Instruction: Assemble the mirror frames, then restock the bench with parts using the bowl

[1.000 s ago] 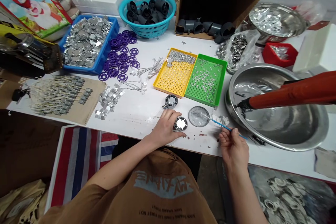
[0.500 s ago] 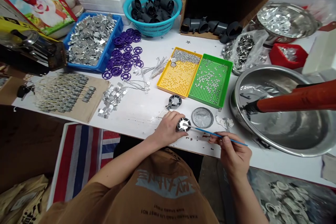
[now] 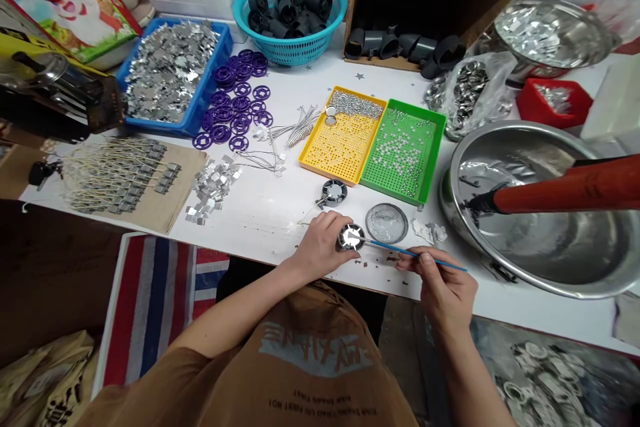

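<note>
Left hand (image 3: 324,240) curled around the left side of a round black part (image 3: 351,238), thumb on the near edge, fingers on the far edge; part sits low, close to the near edge of the white surface (image 3: 270,213), silver face up. Right hand (image 3: 445,287) nearly closed, pinching a thin blue stick (image 3: 415,255) between thumb and fingers; stick slants left, tip at the silver face (tip too small to make out clearly). Second black part (image 3: 334,193) lies just beyond the left hand, apart from it. Shallow round dish (image 3: 387,223) right of the held part, crumpled white scrap (image 3: 429,231) just beside the dish. Yellow tray (image 3: 320,163) and green tray (image 3: 373,177) side by side farther back, small metal pieces in both. Large steel basin (image 3: 540,233) at right.
</note>
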`<state>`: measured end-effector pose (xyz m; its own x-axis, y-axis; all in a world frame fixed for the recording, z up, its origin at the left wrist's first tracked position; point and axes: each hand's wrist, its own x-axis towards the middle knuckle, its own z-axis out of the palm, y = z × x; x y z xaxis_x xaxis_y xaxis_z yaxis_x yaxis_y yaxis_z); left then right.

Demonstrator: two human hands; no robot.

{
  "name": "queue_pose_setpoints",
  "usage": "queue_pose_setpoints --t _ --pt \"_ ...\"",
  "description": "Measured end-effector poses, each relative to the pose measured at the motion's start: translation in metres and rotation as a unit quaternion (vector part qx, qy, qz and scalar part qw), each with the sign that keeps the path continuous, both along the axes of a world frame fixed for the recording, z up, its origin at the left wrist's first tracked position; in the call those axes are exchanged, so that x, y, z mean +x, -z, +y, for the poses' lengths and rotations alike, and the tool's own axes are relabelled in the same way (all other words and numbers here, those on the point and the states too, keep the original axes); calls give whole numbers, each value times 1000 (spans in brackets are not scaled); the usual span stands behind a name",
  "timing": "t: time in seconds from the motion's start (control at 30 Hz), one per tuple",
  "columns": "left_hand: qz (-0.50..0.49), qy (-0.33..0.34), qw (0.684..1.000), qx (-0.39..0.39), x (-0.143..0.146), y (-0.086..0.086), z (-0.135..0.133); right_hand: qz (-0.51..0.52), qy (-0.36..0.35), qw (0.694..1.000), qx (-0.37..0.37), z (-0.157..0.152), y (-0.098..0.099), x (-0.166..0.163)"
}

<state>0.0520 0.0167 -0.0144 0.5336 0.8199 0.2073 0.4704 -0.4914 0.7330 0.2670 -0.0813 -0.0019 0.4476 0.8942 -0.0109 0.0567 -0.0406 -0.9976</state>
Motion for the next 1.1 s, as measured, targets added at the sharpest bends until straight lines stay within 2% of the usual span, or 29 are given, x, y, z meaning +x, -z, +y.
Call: queue_pose_setpoints --t 0.3,0.67,0.87,1.0,1.1 --pt "2 -7 1000 12 1 -1 -1 -59 13 998 -4 -2 -12 -3" --pt "6 -15 1000 14 1 1 -2 -23 42 999 -21 -9 -11 1" --pt "16 -17 1000 4 2 -2 -4 28 65 997 18 -5 -19 -9" --pt "20 -21 1000 5 3 -2 -5 30 53 998 5 -2 -15 -17" --pt "23 -21 999 7 2 -1 -5 7 78 997 3 -3 -11 -21"
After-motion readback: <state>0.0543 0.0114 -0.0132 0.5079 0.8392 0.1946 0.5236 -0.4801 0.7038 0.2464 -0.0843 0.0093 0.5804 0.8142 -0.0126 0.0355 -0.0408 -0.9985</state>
